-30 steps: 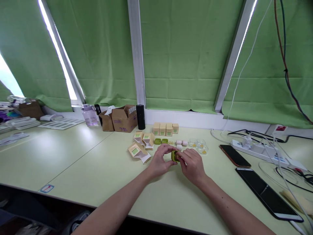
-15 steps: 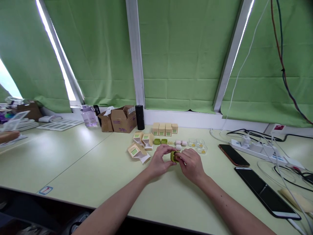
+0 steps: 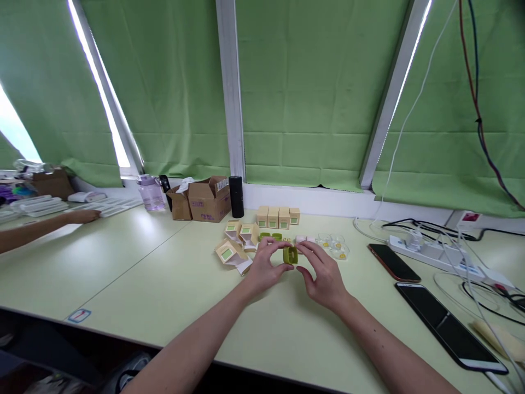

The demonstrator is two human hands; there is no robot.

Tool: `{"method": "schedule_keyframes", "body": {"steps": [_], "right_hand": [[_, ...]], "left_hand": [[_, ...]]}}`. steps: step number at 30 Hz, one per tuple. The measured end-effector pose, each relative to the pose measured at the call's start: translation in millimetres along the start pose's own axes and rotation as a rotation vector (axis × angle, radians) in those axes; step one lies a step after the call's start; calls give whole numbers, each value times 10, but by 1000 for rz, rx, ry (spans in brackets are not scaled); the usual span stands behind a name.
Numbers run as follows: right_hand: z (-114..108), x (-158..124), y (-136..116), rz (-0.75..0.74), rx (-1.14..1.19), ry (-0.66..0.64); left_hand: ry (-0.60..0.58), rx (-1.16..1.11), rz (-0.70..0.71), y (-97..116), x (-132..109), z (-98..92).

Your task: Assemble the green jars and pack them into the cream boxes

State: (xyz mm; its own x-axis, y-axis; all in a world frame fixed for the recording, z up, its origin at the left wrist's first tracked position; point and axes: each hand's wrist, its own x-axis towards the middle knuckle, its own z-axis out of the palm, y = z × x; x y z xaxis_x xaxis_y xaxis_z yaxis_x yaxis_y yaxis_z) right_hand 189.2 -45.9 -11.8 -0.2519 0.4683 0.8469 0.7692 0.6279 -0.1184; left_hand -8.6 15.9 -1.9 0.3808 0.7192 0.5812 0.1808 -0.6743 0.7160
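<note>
My left hand (image 3: pixel 266 267) pinches a small olive-green open case (image 3: pixel 291 255) between thumb and fingers, its hollow side facing me. Close against its right side is my right hand (image 3: pixel 325 273), fingers and thumb apart; I cannot tell whether its fingertips touch the case. Behind my hands sit two more green cases (image 3: pixel 276 237), partly hidden by my left fingers. Pale pink rolls (image 3: pixel 305 239) lie beyond my right fingers, also partly covered. Clear round cups (image 3: pixel 338 246) with yellow bits inside stand to their right.
Several small tan boxes (image 3: pixel 273 217) stand in a row at the back. Unfolded cartons (image 3: pixel 232 254) lie left of my hands. Two phones (image 3: pixel 449 325) and a power strip (image 3: pixel 435 256) with cables are at right. Another person's hand (image 3: pixel 84 216) rests over white trays (image 3: pixel 118 206) at left.
My right fingers have come out of the green case and spread apart. The case has turned more toward me. At left, another person's arm now reaches further in over the trays.
</note>
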Motion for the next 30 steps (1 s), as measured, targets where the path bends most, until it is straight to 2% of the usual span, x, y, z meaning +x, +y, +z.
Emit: {"method": "schedule_keyframes", "body": {"steps": [7, 14, 22, 30], "right_hand": [[104, -38, 2, 65, 72, -20], [97, -18, -4, 168, 248, 87], [120, -14, -31, 188, 299, 94], [154, -37, -10, 186, 300, 90]], "left_hand": [[-10, -3, 24, 21, -25, 40], [19, -7, 96, 81, -23, -18], [18, 13, -1, 35, -26, 12], [16, 14, -7, 4, -34, 38]]}}
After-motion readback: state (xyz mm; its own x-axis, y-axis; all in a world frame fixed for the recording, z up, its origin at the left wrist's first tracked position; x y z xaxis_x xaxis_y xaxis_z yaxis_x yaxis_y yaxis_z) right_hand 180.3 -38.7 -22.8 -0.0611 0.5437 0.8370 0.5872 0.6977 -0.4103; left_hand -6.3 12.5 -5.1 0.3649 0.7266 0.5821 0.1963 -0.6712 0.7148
